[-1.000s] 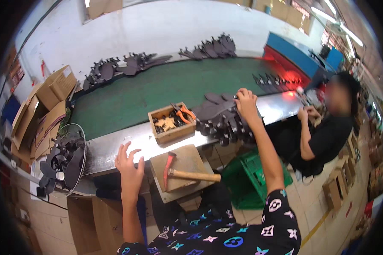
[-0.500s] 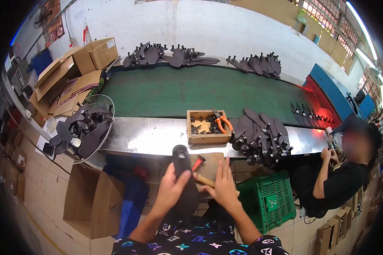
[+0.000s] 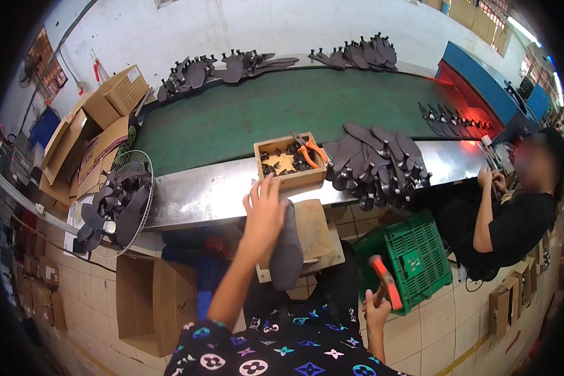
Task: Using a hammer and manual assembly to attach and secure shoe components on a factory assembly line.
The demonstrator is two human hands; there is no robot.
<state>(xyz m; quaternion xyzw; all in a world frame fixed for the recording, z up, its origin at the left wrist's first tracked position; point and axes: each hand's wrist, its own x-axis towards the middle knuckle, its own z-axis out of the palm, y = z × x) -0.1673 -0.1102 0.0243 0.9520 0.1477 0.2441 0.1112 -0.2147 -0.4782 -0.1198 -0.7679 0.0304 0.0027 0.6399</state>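
Observation:
A dark grey shoe sole lies on a small wooden work board in front of me. Over the sole's far end, my left hand reaches up with fingers apart and nothing visible in them. Its fingertips are at the near left edge of a wooden box. Small black pieces and orange-handled pliers are in that box. Low on the right, my right hand is wrapped round the handle of a hammer with an orange-red head.
Heaped dark heeled soles cover the metal ledge beside the box. Behind runs a green conveyor belt. A wire basket of soles stands left, a green crate right. A co-worker sits at the far right.
My right hand has swung right and down with the hammer, away from the sole. The left hand has let go of the sole and moved up to the wooden box.

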